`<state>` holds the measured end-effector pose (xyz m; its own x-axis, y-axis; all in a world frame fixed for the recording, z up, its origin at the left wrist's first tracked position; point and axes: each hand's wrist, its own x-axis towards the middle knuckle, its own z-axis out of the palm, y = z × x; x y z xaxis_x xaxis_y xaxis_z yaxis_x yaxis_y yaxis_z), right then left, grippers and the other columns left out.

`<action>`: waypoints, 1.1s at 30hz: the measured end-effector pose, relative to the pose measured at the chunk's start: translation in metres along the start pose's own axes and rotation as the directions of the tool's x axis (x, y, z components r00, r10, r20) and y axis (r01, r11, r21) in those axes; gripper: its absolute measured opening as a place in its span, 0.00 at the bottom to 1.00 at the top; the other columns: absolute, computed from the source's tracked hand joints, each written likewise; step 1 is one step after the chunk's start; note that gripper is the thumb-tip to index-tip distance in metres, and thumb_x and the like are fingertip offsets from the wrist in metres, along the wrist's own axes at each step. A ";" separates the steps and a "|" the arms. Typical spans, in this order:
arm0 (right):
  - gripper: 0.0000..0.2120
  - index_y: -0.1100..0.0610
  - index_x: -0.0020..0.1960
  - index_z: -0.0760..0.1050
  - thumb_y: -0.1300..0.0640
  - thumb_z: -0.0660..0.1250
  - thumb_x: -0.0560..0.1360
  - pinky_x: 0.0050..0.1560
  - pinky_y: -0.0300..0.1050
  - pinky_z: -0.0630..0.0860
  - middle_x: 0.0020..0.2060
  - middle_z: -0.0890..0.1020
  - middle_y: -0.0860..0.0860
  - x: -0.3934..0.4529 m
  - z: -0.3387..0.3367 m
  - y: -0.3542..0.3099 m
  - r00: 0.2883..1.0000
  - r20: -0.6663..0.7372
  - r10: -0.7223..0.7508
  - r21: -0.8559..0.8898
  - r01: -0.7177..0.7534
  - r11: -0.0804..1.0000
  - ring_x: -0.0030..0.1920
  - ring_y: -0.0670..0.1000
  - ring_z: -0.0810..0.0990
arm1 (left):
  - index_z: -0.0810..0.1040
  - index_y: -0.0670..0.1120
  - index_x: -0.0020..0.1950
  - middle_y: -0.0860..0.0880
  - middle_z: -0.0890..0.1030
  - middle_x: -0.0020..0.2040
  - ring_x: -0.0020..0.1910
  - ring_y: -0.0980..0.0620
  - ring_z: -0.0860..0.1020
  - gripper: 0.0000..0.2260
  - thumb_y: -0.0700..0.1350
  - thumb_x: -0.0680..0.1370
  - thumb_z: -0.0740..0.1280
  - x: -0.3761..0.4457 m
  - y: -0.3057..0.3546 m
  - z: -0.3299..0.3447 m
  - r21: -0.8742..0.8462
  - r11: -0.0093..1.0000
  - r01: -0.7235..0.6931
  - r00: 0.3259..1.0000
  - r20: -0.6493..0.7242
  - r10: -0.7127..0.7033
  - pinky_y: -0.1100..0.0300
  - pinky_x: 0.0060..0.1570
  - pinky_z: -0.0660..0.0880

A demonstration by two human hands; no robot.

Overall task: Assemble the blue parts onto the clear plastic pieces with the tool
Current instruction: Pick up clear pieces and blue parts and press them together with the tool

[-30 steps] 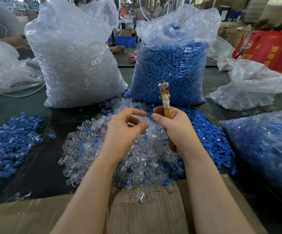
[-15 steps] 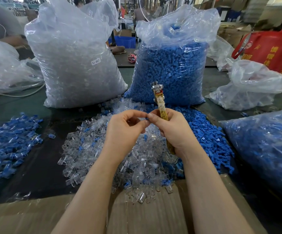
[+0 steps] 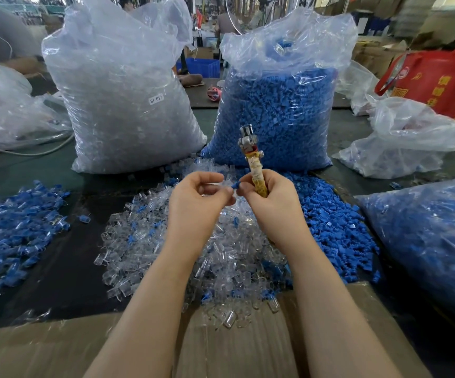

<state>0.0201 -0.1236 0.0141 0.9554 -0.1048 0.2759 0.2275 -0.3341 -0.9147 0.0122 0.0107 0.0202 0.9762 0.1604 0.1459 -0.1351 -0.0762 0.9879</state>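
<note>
My left hand [image 3: 196,203] pinches a small clear plastic piece [image 3: 218,186] between thumb and fingers, above the heap of loose clear pieces [image 3: 166,249]. My right hand [image 3: 270,203] grips the tool [image 3: 252,156], a taped yellowish handle with a metal head pointing up, and its fingertips pinch a small blue part [image 3: 236,184] against the clear piece. The two hands meet at the fingertips. A heap of loose blue parts [image 3: 330,222] lies to the right of my right hand.
A big bag of clear pieces [image 3: 122,99] and a big bag of blue parts [image 3: 278,110] stand behind the heaps. Assembled blue-and-clear pieces [image 3: 11,236] lie at the left. Another filled bag [image 3: 433,241] is at the right. Cardboard [image 3: 221,347] covers the near edge.
My hands have closed together: the fingertips now meet and the blue part shows between them. The tool has tilted a little left and stands more upright.
</note>
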 end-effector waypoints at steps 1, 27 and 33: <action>0.06 0.50 0.42 0.76 0.57 0.68 0.77 0.30 0.32 0.69 0.31 0.79 0.45 0.000 0.001 0.000 1.000 -0.018 -0.020 0.000 0.020 1.000 0.29 0.42 0.73 | 0.80 0.44 0.50 0.48 0.84 0.38 0.39 0.51 0.85 0.08 0.35 0.74 0.73 0.000 0.000 0.000 -0.048 0.998 0.030 0.999 -0.021 -0.031 0.57 0.46 0.82; 0.03 0.51 0.45 0.76 0.54 0.68 0.77 0.32 0.32 0.67 0.33 0.78 0.44 0.000 0.006 -0.002 0.995 -0.054 -0.086 -0.128 0.078 0.989 0.33 0.39 0.74 | 0.86 0.48 0.44 0.52 0.86 0.37 0.40 0.54 0.85 0.07 0.37 0.70 0.77 -0.003 0.002 0.005 -0.012 0.997 -0.071 0.992 -0.104 0.069 0.64 0.43 0.81; 0.02 0.53 0.47 0.78 0.58 0.67 0.77 0.30 0.33 0.66 0.31 0.77 0.45 -0.001 0.000 -0.006 0.998 0.049 -0.033 -0.038 0.035 0.999 0.27 0.39 0.71 | 0.84 0.50 0.42 0.53 0.85 0.37 0.39 0.55 0.84 0.08 0.38 0.70 0.77 -0.002 0.001 0.006 0.004 0.996 -0.088 0.989 -0.118 0.088 0.66 0.41 0.80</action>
<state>0.0182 -0.1216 0.0193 0.9555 -0.0480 0.2909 0.2531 -0.3727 -0.8928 0.0115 0.0044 0.0206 0.9337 0.2685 0.2370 -0.2194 -0.0942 0.9711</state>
